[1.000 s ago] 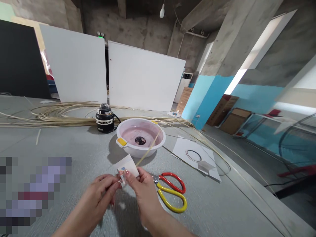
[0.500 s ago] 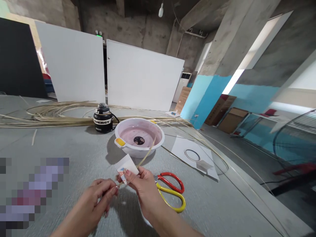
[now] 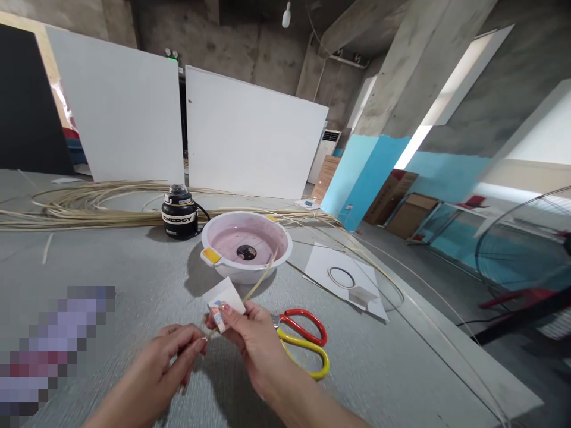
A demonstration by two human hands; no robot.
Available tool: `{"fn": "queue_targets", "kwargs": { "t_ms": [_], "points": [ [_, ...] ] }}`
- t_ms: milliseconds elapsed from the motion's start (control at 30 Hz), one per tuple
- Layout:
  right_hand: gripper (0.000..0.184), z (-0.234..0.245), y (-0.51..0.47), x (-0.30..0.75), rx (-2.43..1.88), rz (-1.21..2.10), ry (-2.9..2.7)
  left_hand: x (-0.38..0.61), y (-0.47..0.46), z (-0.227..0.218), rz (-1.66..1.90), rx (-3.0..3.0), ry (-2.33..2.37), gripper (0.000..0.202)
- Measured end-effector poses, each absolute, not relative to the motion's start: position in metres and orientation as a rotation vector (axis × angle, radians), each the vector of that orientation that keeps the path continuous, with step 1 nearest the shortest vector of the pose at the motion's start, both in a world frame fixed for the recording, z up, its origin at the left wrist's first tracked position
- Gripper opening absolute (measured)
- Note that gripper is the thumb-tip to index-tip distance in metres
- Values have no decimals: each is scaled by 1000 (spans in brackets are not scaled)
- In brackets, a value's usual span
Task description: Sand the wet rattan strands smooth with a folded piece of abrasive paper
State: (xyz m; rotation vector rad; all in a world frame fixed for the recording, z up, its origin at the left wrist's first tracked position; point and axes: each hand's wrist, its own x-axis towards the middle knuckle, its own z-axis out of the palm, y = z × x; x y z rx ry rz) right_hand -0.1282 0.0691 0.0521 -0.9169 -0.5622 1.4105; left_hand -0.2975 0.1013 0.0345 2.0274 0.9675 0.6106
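Observation:
My right hand [image 3: 263, 345] grips a folded white piece of paper [image 3: 228, 295] with a small coloured print on it. A thin pale cane strip [image 3: 261, 282] passes through this fold, and its far part slants over the rim into the basin. Close by on the left, my left hand [image 3: 173, 359] pinches the near end of the strip between thumb and forefinger. Scissors [image 3: 324, 334] with one red and one yellow handle lie on the table, their blades partly hidden behind my right hand. Beyond my hands stands a white plastic basin [image 3: 285, 252] with yellow handle tabs and a pinkish inside.
A black jug marked ENERGY [image 3: 179, 212] stands left of the basin. Long coils of cane [image 3: 89, 202] lie along the back of the table. On the right, a ring [image 3: 341, 277] rests on a white sheet [image 3: 316, 261]. A blurred-out object [image 3: 66, 339] lies at left.
The view has shifted slightly, so everything sits a little further left. Both hands keep the same hold on the paper and strip.

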Motion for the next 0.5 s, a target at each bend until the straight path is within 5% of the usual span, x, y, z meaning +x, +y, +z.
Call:
{"fn": "queue_targets", "kwargs": {
  "t_ms": [267, 500],
  "points": [
    [22, 76, 102, -24, -944, 1177, -370, -304, 104, 36, 474, 1896, 940, 42],
    [37, 72, 77, -84, -900, 1377, -598, -305, 112, 32, 578, 1994, 945, 42]
  ]
}}
